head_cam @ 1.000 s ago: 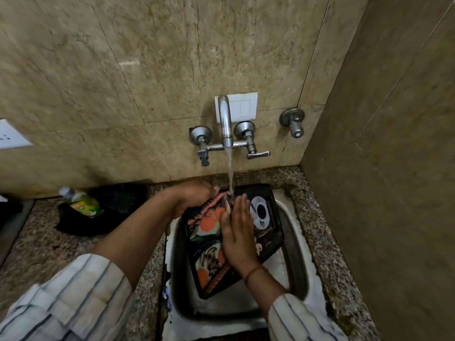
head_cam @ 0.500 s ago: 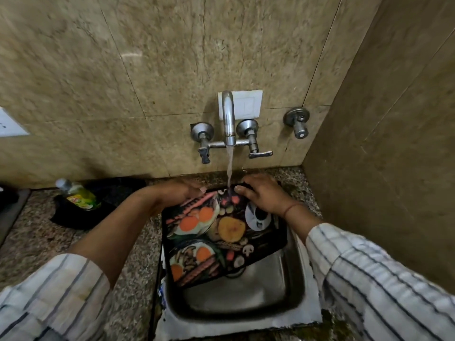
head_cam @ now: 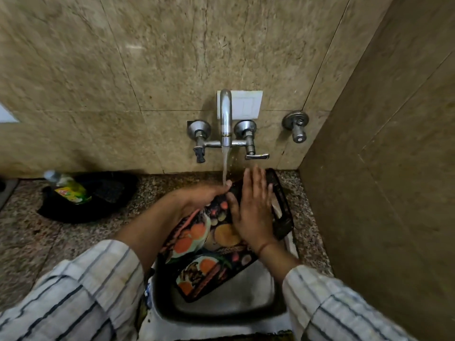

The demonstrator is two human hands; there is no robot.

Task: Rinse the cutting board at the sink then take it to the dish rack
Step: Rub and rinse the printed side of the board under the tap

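Cutting board (head_cam: 194, 239), black with a bright print of fruit and vegetables, leans tilted in the steel sink (head_cam: 234, 299), its lower corner down in the basin and its upper end raised toward the wall. The left hand (head_cam: 202, 195) grips the cutting board at its upper left edge, fingers curled round it. The right hand (head_cam: 251, 210) lies flat on the printed face just beside the left, fingers straight and together, pointing toward the wall; it clasps nothing. A thin thread (head_cam: 264, 246) circles the right wrist.

Just above the left hand's fingertips the tap spout (head_cam: 225, 116) hangs from the wall, and a stream of water (head_cam: 225, 166) falls from it onto those fingertips and the board's top edge. A lever handle (head_cam: 257, 156) sticks out above the right hand's fingertips, and a separate valve (head_cam: 296, 126) sits on the wall further to the right. A white switch plate (head_cam: 248, 104) shows behind the spout.

Well to the left of the left hand, on the speckled counter (head_cam: 24, 230), a black tray (head_cam: 108, 193) holds a green and yellow bottle (head_cam: 71, 190) lying on its side. Both forearms come out of striped sleeves (head_cam: 73, 291).
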